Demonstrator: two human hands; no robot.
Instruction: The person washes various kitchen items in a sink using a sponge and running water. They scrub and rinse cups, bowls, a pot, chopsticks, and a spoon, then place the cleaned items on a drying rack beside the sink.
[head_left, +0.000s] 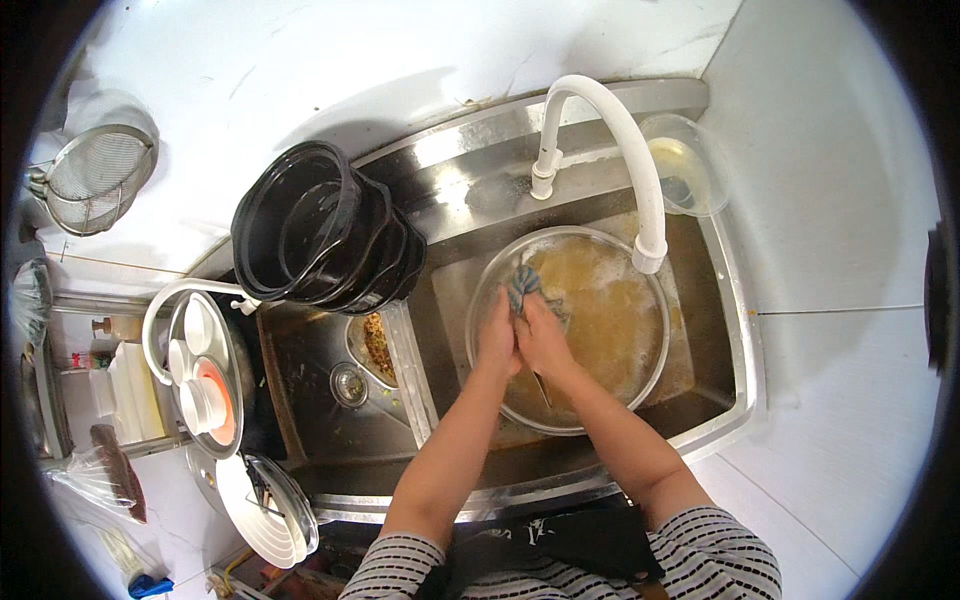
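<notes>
My left hand (496, 330) and my right hand (544, 334) are close together over a large round metal basin (663, 349). Between them they grip a wrung-up blue and grey striped cloth (524, 280), whose end sticks out beyond the fingers. A thin metal utensil handle (541, 390) points out below my palms, toward me; its other end is hidden by the hands and cloth. Cloudy brown water (600, 330) with some foam fills the basin, which sits in the right bowl of a steel sink (720, 352).
A white curved faucet (651, 202) arches over the basin. Stacked black containers (300, 225) lean over the left bowl, where a strainer with food scraps (377, 349) lies beside the drain (349, 384). A clear plastic bowl (686, 165) stands at the back-right corner. White dishes (199, 375) are at left.
</notes>
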